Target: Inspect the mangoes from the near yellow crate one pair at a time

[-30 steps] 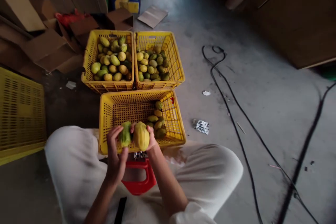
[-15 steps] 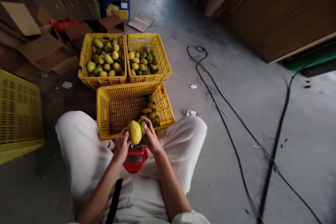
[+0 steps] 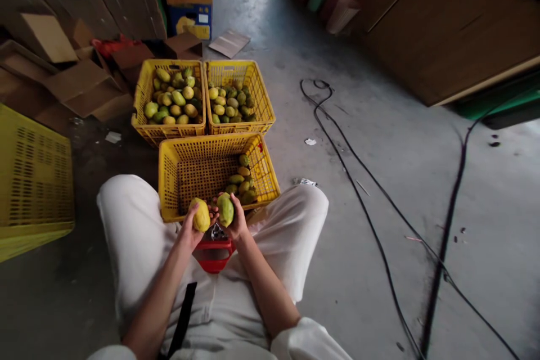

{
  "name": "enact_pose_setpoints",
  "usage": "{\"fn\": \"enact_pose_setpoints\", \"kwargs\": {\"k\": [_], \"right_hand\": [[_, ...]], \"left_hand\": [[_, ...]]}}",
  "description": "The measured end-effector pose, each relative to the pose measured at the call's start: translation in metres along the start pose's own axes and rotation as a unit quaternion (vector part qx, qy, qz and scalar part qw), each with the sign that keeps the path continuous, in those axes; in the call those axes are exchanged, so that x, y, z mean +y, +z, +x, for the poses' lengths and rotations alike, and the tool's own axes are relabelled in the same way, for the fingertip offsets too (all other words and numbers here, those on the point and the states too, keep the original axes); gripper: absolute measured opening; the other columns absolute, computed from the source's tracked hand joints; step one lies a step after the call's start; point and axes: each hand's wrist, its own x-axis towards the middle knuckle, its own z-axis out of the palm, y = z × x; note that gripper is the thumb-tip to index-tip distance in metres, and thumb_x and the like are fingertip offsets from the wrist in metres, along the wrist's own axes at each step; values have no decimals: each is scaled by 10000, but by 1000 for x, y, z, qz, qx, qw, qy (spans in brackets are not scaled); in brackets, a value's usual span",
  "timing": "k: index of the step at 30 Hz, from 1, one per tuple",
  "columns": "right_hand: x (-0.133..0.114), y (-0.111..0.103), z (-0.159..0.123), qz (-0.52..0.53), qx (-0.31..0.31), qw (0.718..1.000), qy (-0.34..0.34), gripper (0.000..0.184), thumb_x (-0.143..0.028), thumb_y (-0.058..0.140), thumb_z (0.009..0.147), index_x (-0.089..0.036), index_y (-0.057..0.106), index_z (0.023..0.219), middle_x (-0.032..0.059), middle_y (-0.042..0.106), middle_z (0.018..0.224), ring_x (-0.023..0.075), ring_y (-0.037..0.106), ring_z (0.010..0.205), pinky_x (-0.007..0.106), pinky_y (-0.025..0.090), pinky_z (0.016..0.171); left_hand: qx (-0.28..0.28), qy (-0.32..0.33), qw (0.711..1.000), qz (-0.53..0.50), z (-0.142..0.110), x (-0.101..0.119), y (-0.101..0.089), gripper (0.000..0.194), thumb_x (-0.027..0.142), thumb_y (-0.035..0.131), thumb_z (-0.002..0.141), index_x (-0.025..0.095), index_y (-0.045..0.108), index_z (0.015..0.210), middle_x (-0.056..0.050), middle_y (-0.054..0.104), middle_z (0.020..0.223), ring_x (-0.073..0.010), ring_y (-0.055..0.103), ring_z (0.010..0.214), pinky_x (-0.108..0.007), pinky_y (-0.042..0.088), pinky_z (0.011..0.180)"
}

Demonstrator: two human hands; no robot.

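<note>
**Yellow fruit (image 3: 201,215) and green fruit (image 3: 225,210), held side by side**

Left hand (image 3: 190,228) is closing round the yellow fruit; right hand (image 3: 238,224) is gripping the green one. Both fruits are showing at the near crate's (image 3: 169,180) front rim, fingers wrapping the curved sides, presumably because round fruit rolls easily. That crate is standing just ahead of the legs (image 3: 130,219), probably for short reach; a loose fruit pile (image 3: 243,180) is lying along its right end. Two fuller crates, left (image 3: 169,135) and right (image 3: 240,128), are sitting side by side behind it.

Surface: grey concrete floor (image 3: 371,124), scraps littering it, black cable (image 3: 371,225) trailing across. Room: opened cardboard boxes (image 3: 84,84) are crowding the left; brown panels (image 3: 455,28) are filling the upper right.
</note>
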Motion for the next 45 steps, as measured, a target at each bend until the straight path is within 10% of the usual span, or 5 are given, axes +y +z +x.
{"fn": "enact_pose_setpoints", "kwargs": {"k": [21, 26, 31, 38, 45], "right_hand": [[2, -5, 2, 48, 6, 998, 33, 228, -418, 652, 923, -208, 683, 1005, 20, 725, 793, 161, 648, 650, 231, 570, 522], [-4, -2, -1, 42, 11, 999, 18, 322, -360, 615, 855, -204, 719, 1117, 84, 814, 1032, 270, 777, 1008, 444, 700, 866], [-9, -3, -3, 51, -19, 998, 9, 334, -444, 654, 938, -195, 690, 1157, 104, 777, 1032, 214, 761, 959, 278, 669, 729], [1, -2, -1, 16, -65, 998, 4, 339, -512, 680, 944, -255, 623, 1158, 10, 663, 910, 110, 546, 621, 130, 420, 415], [-8, 2, -5, 30, -37, 999, 24, 334, -404, 610, 922, -250, 653, 1215, 44, 733, 991, 170, 652, 771, 288, 626, 639]], "left_hand": [[-33, -21, 997, -67, 3, 3, -2, 310, 404, 568, 1092, 195, 733, 933, -64, 752, 714, -160, 698, 532, -254, 634, 476], [-72, 3, 993, -96, 3, 6, -6, 274, 393, 581, 1039, 217, 769, 1129, -77, 835, 948, -241, 816, 821, -358, 722, 749], [-89, 9, 993, -82, 4, 3, -12, 373, 351, 628, 979, 207, 709, 1313, -118, 838, 1030, -314, 826, 1075, -524, 676, 1014], [-104, -5, 992, -71, 5, -3, -13, 271, 336, 696, 987, 232, 671, 1237, -45, 754, 879, -153, 698, 629, -241, 620, 539], [-104, -14, 989, -100, 5, 5, -13, 262, 420, 618, 989, 215, 733, 1103, -114, 778, 949, -208, 722, 724, -306, 631, 610]]}}
